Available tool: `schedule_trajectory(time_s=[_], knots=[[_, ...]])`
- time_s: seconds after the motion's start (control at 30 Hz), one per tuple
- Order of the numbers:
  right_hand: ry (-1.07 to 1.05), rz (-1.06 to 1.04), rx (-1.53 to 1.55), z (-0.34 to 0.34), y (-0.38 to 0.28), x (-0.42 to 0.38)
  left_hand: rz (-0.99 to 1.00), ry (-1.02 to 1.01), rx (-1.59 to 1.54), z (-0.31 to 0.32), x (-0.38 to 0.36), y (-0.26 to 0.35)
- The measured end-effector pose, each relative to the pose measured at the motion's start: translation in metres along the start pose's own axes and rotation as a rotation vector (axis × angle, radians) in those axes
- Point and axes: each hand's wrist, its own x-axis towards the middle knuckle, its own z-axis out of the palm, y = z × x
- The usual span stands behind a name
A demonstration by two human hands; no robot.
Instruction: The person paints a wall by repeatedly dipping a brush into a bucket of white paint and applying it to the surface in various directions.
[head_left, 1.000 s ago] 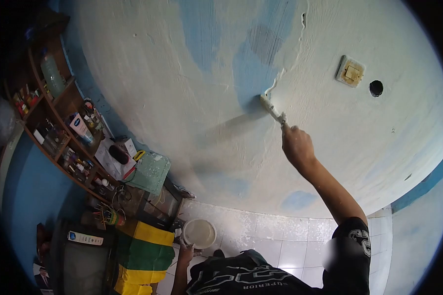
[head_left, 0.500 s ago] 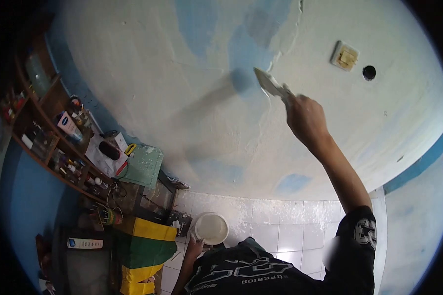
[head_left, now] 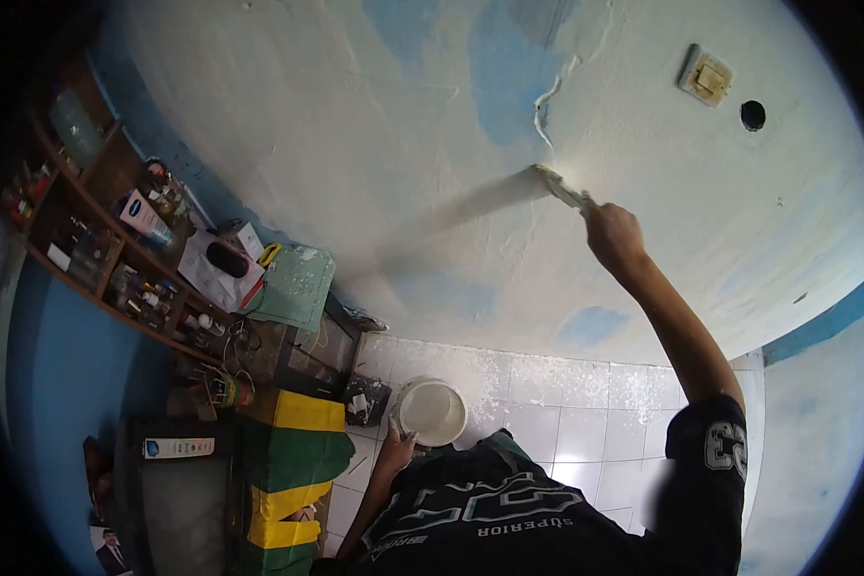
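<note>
My right hand (head_left: 614,235) is closed around the handle of a putty knife (head_left: 568,192). Its blade rests against the patchy white and light blue wall (head_left: 413,192), just below a ragged ridge of putty along a crack (head_left: 544,106). Low down, my left hand (head_left: 398,449) grips the side of a round white bucket (head_left: 463,401), with pale putty (head_left: 430,411) inside. The bucket is held in front of my body, above the floor. My left fingertips show at its rim; the rest of that grip is partly hidden.
A light switch (head_left: 706,75) and a round hole (head_left: 753,116) are in the wall at upper right. Crowded wooden shelves (head_left: 110,259), a green case (head_left: 293,288), an old television (head_left: 178,499) and a yellow-green cloth (head_left: 298,451) stand left. White specks dot the tiled floor (head_left: 533,429).
My right hand has drawn the putty knife down the wall, away from the crack's ridge, and the blade lies flatter. The view has shifted slightly. My left hand keeps hold of the bucket.
</note>
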Motion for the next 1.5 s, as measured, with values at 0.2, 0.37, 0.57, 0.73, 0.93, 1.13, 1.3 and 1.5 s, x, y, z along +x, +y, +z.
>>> schedule_trajectory(time_s=[0.2,0.37,0.57,0.73,0.93,1.13,1.3,1.5], knots=[[0.149,0.034,0.010,-0.074,-0.009,-0.012,-0.053,-0.010,0.038,-0.016,0.002,-0.025],[0.280,-0.025,0.010,-0.089,-0.019,0.031,-0.081,-0.013,0.137,-0.007,0.007,-0.018],[0.167,-0.063,-0.042,-0.048,-0.019,0.032,-0.022,-0.107,0.111,0.002,0.008,-0.010],[0.053,-0.037,-0.093,-0.020,-0.018,0.019,-0.049,-0.016,-0.034,0.003,0.005,-0.019],[-0.120,0.143,0.102,0.062,0.014,-0.047,0.024,0.026,-0.023,-0.006,-0.009,-0.024],[0.163,0.467,0.455,0.044,0.002,-0.107,-0.042,0.077,-0.044,-0.013,-0.008,-0.026],[0.349,0.667,0.979,0.025,0.019,-0.102,0.145,0.017,0.160,-0.026,0.017,-0.051],[0.442,0.636,1.312,0.069,0.024,-0.048,-0.029,0.057,0.070,-0.001,0.018,-0.033]])
